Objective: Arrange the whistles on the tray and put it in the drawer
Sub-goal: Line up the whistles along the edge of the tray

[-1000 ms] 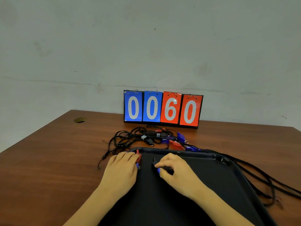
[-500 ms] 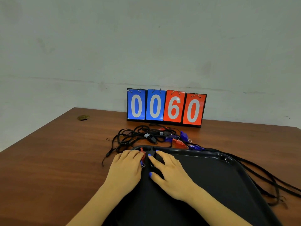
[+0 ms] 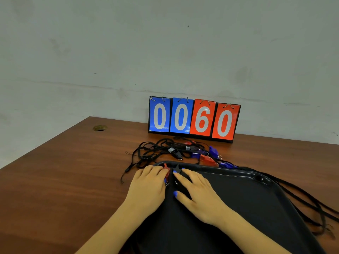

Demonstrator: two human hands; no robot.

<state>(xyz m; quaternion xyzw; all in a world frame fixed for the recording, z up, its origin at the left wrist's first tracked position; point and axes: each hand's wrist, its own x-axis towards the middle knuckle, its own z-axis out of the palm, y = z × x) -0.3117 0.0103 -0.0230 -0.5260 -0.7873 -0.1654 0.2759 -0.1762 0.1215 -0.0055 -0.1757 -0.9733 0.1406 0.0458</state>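
Observation:
A black tray (image 3: 256, 176) lies on the wooden table in front of me. My left hand (image 3: 148, 187) rests at its far left corner, fingers curled over a red whistle (image 3: 166, 171) with a metal ring. My right hand (image 3: 199, 192) lies just to the right, fingers stretched over a black whistle (image 3: 177, 169), thumb spread below it. The two whistles sit side by side in the corner. Behind the tray, a pile holds a black whistle (image 3: 176, 154), a red one (image 3: 208, 160) and blue ones (image 3: 213, 150), tangled in black lanyards (image 3: 146, 153).
A flip scoreboard (image 3: 194, 119) reading 0060 stands against the wall behind the pile. Long black lanyards (image 3: 302, 204) trail over the table right of the tray. A cable hole (image 3: 100, 128) sits at the far left. No drawer is in view.
My right hand slid the black whistle forward to the tray's far left corner beside the red one, and its fingers stretched out. The left hand stayed almost still.

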